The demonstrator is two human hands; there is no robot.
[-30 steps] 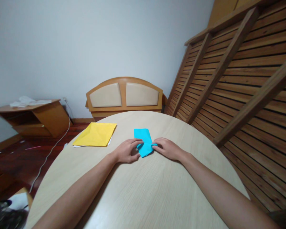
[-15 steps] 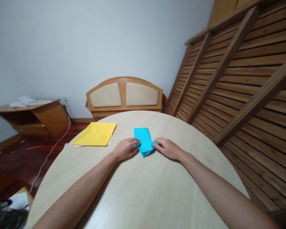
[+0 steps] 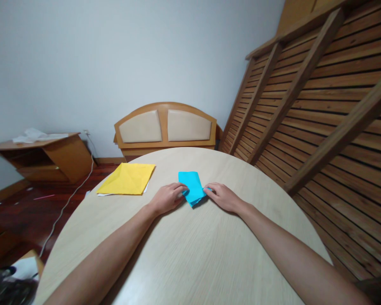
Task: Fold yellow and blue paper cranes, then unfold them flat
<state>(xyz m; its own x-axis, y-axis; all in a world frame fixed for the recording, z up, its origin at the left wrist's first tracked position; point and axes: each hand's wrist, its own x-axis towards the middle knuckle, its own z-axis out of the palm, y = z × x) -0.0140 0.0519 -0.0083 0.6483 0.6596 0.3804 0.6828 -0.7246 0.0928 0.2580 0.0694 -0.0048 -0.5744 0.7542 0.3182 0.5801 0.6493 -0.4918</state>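
**On the round table: both hands at a folded blue sheet**

Near the far middle of the table lies the blue paper, folded into a narrow strip that runs away from me; its near end comes to a point and lifts slightly off the wood. My left hand rests on the strip's left edge, fingers curled with the tips on the paper; my right hand meets the right edge the same way; the two hands sit close, one on each side, with only the strip between them. Neither is closed round the sheet; both press it flat rather than grip it, as far as I can judge.

To do this well I would keep the fingertips low and even on both edges, so the layers do not slide; I would line up the edges before pressing, then run along the crease from the middle outward.

Well to the left lies a yellow sheet, flat, untouched.
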